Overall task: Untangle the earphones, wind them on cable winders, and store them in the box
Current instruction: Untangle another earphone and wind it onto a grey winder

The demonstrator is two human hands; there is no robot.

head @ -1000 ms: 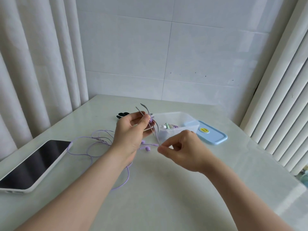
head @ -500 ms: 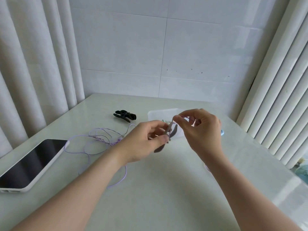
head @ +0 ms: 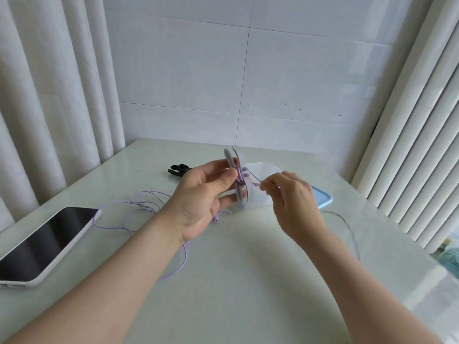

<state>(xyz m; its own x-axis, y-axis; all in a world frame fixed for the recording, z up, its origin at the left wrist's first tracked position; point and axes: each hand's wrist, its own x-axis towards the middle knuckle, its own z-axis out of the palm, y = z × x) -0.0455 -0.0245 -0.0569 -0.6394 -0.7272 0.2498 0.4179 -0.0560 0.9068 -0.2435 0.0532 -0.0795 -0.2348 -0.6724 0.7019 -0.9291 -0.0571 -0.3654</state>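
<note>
My left hand (head: 202, 199) grips a grey cable winder (head: 238, 180) upright above the table, with purple turns around its middle. My right hand (head: 290, 198) pinches the purple earphone cable (head: 255, 181) just right of the winder. The rest of the purple cable (head: 139, 207) lies in loose loops on the table to the left and trails under my left forearm. A clear plastic box (head: 260, 170) stands behind my hands, mostly hidden. Its blue lid (head: 323, 198) lies flat to the right.
A phone (head: 42, 244) in a white case lies face up at the table's left edge. A black cable winder (head: 179, 170) sits behind my left hand. Curtains hang on the left, a white radiator stands on the right, and a tiled wall is behind.
The winder has turned upright in my left hand. My right hand has swung from above the winder to its right side, drawing the cable around it.
</note>
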